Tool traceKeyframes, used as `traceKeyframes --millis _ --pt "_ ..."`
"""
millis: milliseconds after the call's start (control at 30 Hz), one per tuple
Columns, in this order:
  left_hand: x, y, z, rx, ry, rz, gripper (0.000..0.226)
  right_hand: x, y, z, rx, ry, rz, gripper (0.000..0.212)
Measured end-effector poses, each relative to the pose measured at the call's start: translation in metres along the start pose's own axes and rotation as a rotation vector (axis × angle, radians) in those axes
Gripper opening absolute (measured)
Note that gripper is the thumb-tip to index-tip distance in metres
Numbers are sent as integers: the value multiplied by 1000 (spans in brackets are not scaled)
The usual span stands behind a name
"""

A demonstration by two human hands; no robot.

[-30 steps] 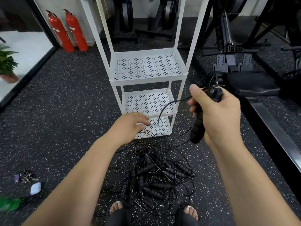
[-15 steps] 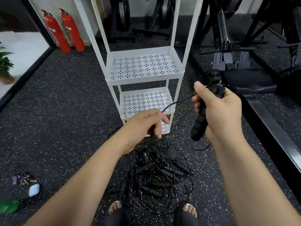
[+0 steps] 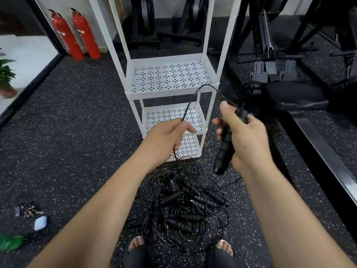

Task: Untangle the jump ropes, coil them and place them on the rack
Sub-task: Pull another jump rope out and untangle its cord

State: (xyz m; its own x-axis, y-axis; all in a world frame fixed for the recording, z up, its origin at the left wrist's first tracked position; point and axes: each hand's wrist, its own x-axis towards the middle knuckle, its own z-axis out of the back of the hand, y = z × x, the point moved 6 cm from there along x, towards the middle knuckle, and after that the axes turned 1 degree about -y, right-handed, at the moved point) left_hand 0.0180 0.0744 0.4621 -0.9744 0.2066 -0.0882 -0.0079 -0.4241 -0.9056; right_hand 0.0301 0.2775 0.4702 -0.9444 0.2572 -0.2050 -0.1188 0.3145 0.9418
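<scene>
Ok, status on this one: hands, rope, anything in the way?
Right hand grips one handle. Left hand pinches its cord. Other ropes tangled on floor before rack.

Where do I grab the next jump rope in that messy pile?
Grab the ribbed black handle at the pile's right edge. It seems to lie on top, nearly flat and clear of the others, so reach down from above and close around its middle, across its length.

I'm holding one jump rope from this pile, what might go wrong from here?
The thin black cord pinched by the left hand runs down into the tangled pile of black jump ropes; pulling may tighten knots or drag the pile. Loops lie close to the sandalled feet: a trip risk.
</scene>
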Motion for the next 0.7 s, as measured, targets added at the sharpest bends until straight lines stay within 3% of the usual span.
traceKeyframes --millis 67,233,467,700 --pt "1 -14 -2 -43 -9 -27 33 -4 -18 -10 -68 60 -83 31" --pt "2 -36 -5 -53 -41 -74 36 -12 -34 -29 -46 197 -177 8" --pt "6 -51 8 -257 -162 -124 35 -16 -38 -34 -238 260 -45 6" --pt "8 -54 5 -390 -131 -105 33 -20 -39 -40 -357 250 91 8"
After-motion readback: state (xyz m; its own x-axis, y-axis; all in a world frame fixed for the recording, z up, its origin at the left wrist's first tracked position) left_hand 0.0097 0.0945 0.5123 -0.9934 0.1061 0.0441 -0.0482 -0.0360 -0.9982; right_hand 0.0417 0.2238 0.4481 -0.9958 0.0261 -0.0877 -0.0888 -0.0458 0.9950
